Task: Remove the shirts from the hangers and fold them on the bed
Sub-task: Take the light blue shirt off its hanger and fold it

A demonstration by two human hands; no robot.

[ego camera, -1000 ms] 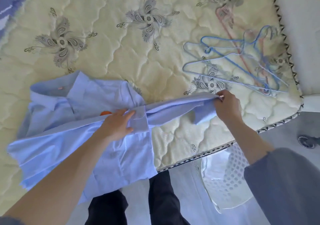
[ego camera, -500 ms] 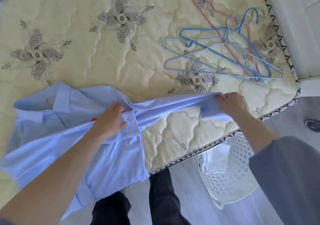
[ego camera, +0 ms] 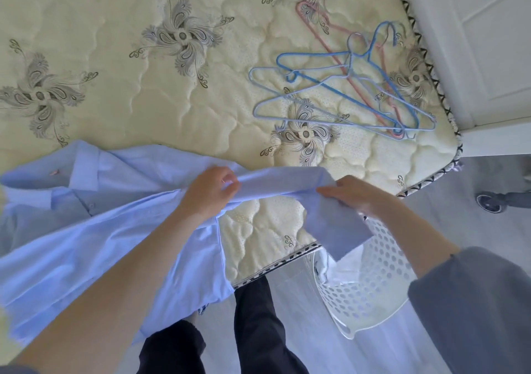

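A light blue shirt (ego camera: 86,230) lies spread over the front left part of the cream quilted bed (ego camera: 143,109), collar to the far left and hem hanging over the near edge. My left hand (ego camera: 207,192) grips the sleeve where it meets the shirt body. My right hand (ego camera: 356,195) pinches the same sleeve near its cuff, and the cuff end hangs down below the hand. The sleeve stretches between both hands just above the mattress. Several empty wire hangers (ego camera: 344,86), blue and pink, lie in a loose pile at the bed's far right.
A white perforated laundry basket (ego camera: 373,281) stands on the floor against the bed's near right edge, under my right forearm. My dark trouser legs (ego camera: 258,330) are at the bed's edge. A white door (ego camera: 488,43) is to the right. A castor wheel (ego camera: 491,201) sits on the floor.
My right hand has brought the sleeve's cuff end leftward, closer to my left hand, so the sleeve is shorter and the cuff now dangles. My left hand now grips the sleeve instead of pressing flat.
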